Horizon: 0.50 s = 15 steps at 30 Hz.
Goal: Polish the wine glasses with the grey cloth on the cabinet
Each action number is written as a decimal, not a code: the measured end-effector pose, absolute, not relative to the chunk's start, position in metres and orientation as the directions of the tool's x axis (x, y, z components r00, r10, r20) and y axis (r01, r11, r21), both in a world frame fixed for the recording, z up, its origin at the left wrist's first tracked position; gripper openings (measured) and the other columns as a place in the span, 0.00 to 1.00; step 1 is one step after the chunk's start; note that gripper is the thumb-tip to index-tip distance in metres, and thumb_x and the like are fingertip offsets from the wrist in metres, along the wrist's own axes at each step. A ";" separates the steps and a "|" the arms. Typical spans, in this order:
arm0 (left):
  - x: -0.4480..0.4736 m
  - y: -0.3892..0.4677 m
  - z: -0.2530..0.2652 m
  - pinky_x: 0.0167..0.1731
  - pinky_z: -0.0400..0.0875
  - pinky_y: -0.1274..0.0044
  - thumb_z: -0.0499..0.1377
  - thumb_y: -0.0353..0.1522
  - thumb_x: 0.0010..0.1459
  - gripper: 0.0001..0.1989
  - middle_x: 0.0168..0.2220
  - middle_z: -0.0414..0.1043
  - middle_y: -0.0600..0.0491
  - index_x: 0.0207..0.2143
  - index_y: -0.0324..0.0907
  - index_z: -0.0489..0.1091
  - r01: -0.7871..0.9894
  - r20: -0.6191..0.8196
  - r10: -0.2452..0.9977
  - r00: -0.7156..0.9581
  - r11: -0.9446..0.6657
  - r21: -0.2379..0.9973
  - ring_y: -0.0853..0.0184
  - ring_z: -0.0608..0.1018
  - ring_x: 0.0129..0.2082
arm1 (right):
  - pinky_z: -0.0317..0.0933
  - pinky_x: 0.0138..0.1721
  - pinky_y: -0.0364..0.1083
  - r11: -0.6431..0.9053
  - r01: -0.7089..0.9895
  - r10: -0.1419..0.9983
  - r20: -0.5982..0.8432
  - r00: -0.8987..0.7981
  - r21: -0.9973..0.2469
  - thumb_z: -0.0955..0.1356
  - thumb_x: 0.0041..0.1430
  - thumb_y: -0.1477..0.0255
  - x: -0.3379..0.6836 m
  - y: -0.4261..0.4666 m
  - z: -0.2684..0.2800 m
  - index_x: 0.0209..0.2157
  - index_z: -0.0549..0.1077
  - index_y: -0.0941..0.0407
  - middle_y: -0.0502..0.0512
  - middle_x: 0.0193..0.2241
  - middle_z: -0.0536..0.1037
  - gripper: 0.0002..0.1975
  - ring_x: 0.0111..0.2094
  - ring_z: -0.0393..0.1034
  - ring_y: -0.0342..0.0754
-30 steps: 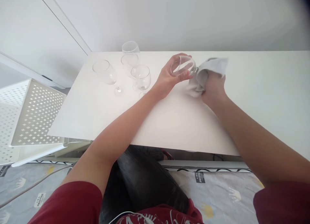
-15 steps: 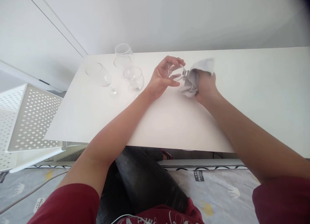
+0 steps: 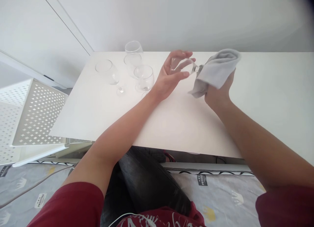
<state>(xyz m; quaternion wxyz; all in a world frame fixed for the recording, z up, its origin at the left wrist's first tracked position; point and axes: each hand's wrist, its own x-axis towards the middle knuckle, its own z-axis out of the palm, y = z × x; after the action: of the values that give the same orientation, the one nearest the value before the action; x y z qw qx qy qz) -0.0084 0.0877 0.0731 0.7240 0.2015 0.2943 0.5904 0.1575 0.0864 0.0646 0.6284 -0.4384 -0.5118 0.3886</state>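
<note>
My left hand point(image 3: 169, 75) is closed around the bowl of a clear wine glass point(image 3: 190, 67), which lies sideways in the air above the table with its stem pointing right. My right hand point(image 3: 219, 91) grips a light grey cloth point(image 3: 217, 70), folded over the foot end of that glass. The cloth hides the foot and most of my right fingers. To the left of my left hand stand several more clear stemmed glasses, among them a near one point(image 3: 144, 78), a leftmost one point(image 3: 108, 73) and one at the back point(image 3: 133, 48).
The white table point(image 3: 171, 122) runs along a pale wall point(image 3: 196, 21). At its left is a white perforated metal piece point(image 3: 40, 115). Below the front edge lies grey patterned fabric point(image 3: 225, 194), and a cable point(image 3: 36, 186) crosses it at the left.
My right hand has turned, and the cloth has moved up and right, now bunched over the glass's foot end. My left hand still holds the bowl. The view has shifted slightly.
</note>
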 end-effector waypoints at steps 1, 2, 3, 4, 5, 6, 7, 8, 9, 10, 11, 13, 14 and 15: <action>-0.009 0.089 0.072 0.52 0.75 0.62 0.42 0.47 0.74 0.28 0.59 0.75 0.57 0.53 0.49 0.80 -0.727 -0.172 0.975 0.141 0.220 0.650 0.48 0.68 0.72 | 0.70 0.35 0.52 0.157 -0.116 0.979 0.139 0.150 -0.981 0.72 0.55 0.64 0.159 0.090 0.064 0.32 0.64 0.49 0.53 0.35 0.71 0.12 0.36 0.70 0.53; -0.009 0.092 0.072 0.53 0.76 0.62 0.50 0.46 0.73 0.21 0.61 0.75 0.57 0.53 0.50 0.79 -0.718 -0.155 0.975 0.157 0.221 0.660 0.49 0.69 0.72 | 0.66 0.28 0.49 0.000 -0.162 0.996 -0.015 0.090 -0.987 0.71 0.53 0.64 0.160 0.093 0.063 0.31 0.64 0.50 0.53 0.33 0.70 0.12 0.33 0.68 0.51; -0.009 0.094 0.071 0.54 0.77 0.61 0.57 0.45 0.70 0.17 0.62 0.74 0.56 0.54 0.52 0.78 -0.711 -0.145 0.974 0.172 0.225 0.666 0.49 0.70 0.72 | 0.60 0.23 0.46 -0.133 -0.182 0.990 -0.139 0.018 -0.974 0.71 0.51 0.65 0.162 0.096 0.062 0.30 0.63 0.51 0.52 0.31 0.69 0.12 0.29 0.66 0.49; -0.009 0.096 0.071 0.55 0.78 0.61 0.62 0.43 0.67 0.16 0.64 0.73 0.56 0.55 0.54 0.77 -0.706 -0.149 0.972 0.182 0.234 0.668 0.50 0.71 0.71 | 0.55 0.20 0.44 -0.230 -0.179 0.973 -0.224 -0.051 -0.957 0.70 0.49 0.66 0.164 0.098 0.060 0.29 0.63 0.51 0.51 0.29 0.68 0.11 0.27 0.64 0.47; -0.009 0.098 0.072 0.55 0.78 0.60 0.63 0.43 0.66 0.17 0.64 0.73 0.55 0.57 0.55 0.75 -0.706 -0.164 0.969 0.182 0.245 0.665 0.49 0.71 0.72 | 0.52 0.19 0.43 -0.276 -0.166 0.960 -0.264 -0.091 -0.947 0.70 0.48 0.66 0.165 0.099 0.059 0.29 0.62 0.51 0.51 0.28 0.67 0.11 0.26 0.63 0.47; -0.008 0.099 0.072 0.55 0.78 0.60 0.61 0.44 0.68 0.17 0.64 0.72 0.55 0.58 0.55 0.75 -0.708 -0.179 0.968 0.178 0.252 0.659 0.49 0.70 0.72 | 0.52 0.20 0.43 -0.262 -0.157 0.964 -0.252 -0.082 -0.952 0.70 0.49 0.66 0.166 0.100 0.057 0.29 0.63 0.51 0.51 0.28 0.67 0.11 0.26 0.63 0.47; -0.008 0.098 0.073 0.53 0.77 0.61 0.55 0.44 0.71 0.18 0.63 0.73 0.55 0.58 0.53 0.75 -0.712 -0.182 0.968 0.175 0.252 0.655 0.48 0.70 0.72 | 0.56 0.22 0.43 -0.194 -0.147 0.981 -0.191 -0.034 -0.970 0.70 0.50 0.66 0.166 0.100 0.055 0.30 0.64 0.51 0.51 0.28 0.68 0.10 0.28 0.65 0.47; -0.008 0.097 0.073 0.52 0.77 0.63 0.48 0.44 0.74 0.21 0.61 0.73 0.55 0.57 0.51 0.76 -0.716 -0.159 0.972 0.171 0.233 0.658 0.48 0.70 0.71 | 0.61 0.25 0.45 -0.081 -0.122 0.996 -0.086 0.038 -0.989 0.71 0.51 0.66 0.165 0.099 0.054 0.31 0.65 0.51 0.51 0.29 0.69 0.11 0.30 0.66 0.48; -0.007 0.095 0.073 0.51 0.76 0.66 0.42 0.43 0.75 0.25 0.59 0.74 0.56 0.55 0.48 0.77 -0.717 -0.105 0.980 0.167 0.194 0.669 0.49 0.70 0.71 | 0.66 0.30 0.47 0.059 -0.074 0.993 0.051 0.102 -0.996 0.73 0.53 0.66 0.164 0.097 0.054 0.32 0.65 0.51 0.52 0.31 0.70 0.12 0.33 0.68 0.50; -0.007 0.094 0.071 0.50 0.75 0.69 0.38 0.41 0.76 0.28 0.57 0.74 0.56 0.53 0.46 0.77 -0.712 -0.037 0.986 0.163 0.143 0.687 0.51 0.70 0.71 | 0.69 0.37 0.50 0.209 -0.012 0.969 0.205 0.141 -0.978 0.74 0.55 0.66 0.162 0.094 0.054 0.33 0.65 0.50 0.52 0.33 0.71 0.13 0.36 0.70 0.51; -0.007 0.093 0.069 0.50 0.75 0.70 0.38 0.40 0.77 0.28 0.56 0.74 0.56 0.52 0.45 0.77 -0.700 0.026 0.987 0.156 0.092 0.709 0.52 0.71 0.71 | 0.70 0.42 0.52 0.349 0.055 0.925 0.353 0.142 -0.936 0.75 0.56 0.66 0.160 0.092 0.056 0.35 0.65 0.49 0.52 0.35 0.72 0.14 0.39 0.70 0.53; -0.009 0.095 0.063 0.53 0.77 0.68 0.43 0.42 0.77 0.22 0.58 0.73 0.54 0.51 0.44 0.75 -0.652 0.089 0.987 0.131 0.018 0.758 0.52 0.71 0.71 | 0.69 0.49 0.56 0.552 0.184 0.821 0.569 0.053 -0.813 0.75 0.59 0.65 0.158 0.087 0.060 0.38 0.66 0.49 0.54 0.39 0.74 0.15 0.43 0.71 0.55; -0.011 0.097 0.059 0.55 0.77 0.65 0.47 0.44 0.77 0.19 0.59 0.73 0.54 0.51 0.44 0.73 -0.621 0.093 0.990 0.111 -0.004 0.784 0.51 0.70 0.72 | 0.69 0.50 0.57 0.610 0.244 0.778 0.628 -0.008 -0.754 0.75 0.61 0.64 0.157 0.085 0.062 0.39 0.66 0.49 0.54 0.40 0.74 0.13 0.44 0.71 0.56; -0.013 0.100 0.056 0.57 0.77 0.62 0.50 0.45 0.76 0.18 0.59 0.72 0.53 0.51 0.44 0.72 -0.589 0.093 0.992 0.091 -0.022 0.808 0.51 0.70 0.72 | 0.69 0.50 0.58 0.639 0.302 0.754 0.653 -0.068 -0.707 0.74 0.63 0.64 0.158 0.083 0.064 0.39 0.67 0.49 0.55 0.41 0.74 0.12 0.43 0.71 0.57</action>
<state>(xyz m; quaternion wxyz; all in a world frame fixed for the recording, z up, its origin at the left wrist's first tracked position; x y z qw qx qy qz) -0.0129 0.1004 0.0558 0.6425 0.3642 0.2763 0.6150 0.1579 0.0834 0.0645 0.5703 -0.3755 -0.7032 0.1983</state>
